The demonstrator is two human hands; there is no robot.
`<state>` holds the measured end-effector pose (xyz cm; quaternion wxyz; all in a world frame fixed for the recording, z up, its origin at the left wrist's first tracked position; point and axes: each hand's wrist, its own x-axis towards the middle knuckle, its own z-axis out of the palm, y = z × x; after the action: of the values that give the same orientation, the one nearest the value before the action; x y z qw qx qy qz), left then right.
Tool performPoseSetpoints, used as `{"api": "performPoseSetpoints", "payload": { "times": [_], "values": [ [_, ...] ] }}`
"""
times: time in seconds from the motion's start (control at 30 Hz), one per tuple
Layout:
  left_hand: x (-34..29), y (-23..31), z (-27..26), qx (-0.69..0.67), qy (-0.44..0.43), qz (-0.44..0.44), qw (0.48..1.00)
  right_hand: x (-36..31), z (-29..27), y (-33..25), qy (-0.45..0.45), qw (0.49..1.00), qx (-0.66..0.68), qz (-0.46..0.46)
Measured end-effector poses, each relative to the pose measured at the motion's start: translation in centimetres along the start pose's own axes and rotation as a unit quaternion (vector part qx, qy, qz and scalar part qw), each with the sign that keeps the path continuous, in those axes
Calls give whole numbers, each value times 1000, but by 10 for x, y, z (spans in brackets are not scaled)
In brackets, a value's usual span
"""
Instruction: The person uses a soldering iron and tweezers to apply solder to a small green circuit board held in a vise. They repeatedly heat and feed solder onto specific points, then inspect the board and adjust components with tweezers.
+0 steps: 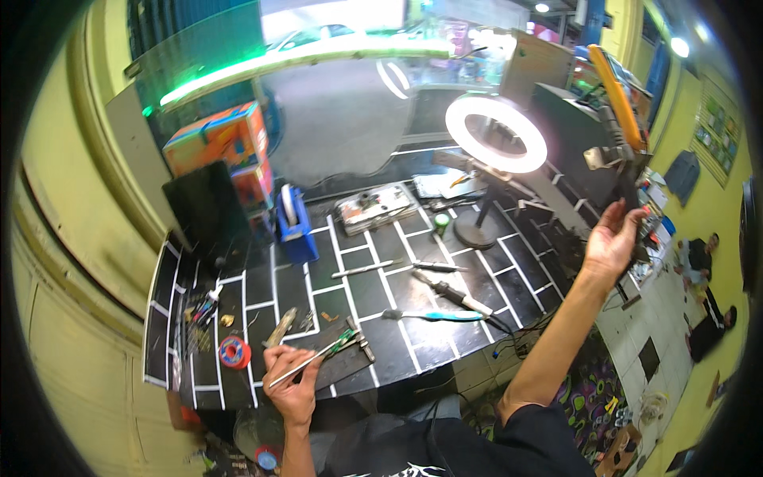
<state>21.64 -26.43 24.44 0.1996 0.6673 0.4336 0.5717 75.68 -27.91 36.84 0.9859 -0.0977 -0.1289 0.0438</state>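
At the table's front left, my left hand is closed around slim silver tweezers. Their tip points at a small green circuit board, which sits in a dark board holder. Far to the right, my right arm is stretched out, with my right hand palm up and its fingers apart. Those fingers are beside a dark stand below a yellow-edged device; whether they touch it I cannot tell. A red solder spool lies left of my left hand.
A soldering iron and a blue-handled brush lie mid-table. Behind them are a lit ring lamp on a round base, an opened phone-like device and a blue tape dispenser. Cables hang over the right front edge.
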Motion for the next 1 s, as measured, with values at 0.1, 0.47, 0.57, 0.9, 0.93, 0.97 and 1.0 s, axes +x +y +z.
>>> {"api": "performPoseSetpoints", "payload": {
  "times": [0.1,0.47,0.57,0.9,0.93,0.97,1.0],
  "values": [
    [5,-22,-6,-20,13,13,1000,-3,-10,-13,-38,999,8,15],
    [-1,-116,-70,-13,4,33,999,-96,-40,-16,-50,983,64,165],
    [5,-134,-80,-7,4,32,999,-135,-30,6,-68,981,54,173],
    [41,-200,-67,11,-19,44,999,-373,7,125,-44,995,-87,23],
    [43,-207,-66,15,-18,41,999,-385,-3,137,-63,992,-102,34],
    [46,-213,-64,14,-19,40,999,-393,-18,144,-82,989,-118,39],
    [48,-219,-63,13,-16,38,999,-385,-52,144,-287,943,-25,167]
  ]
}}
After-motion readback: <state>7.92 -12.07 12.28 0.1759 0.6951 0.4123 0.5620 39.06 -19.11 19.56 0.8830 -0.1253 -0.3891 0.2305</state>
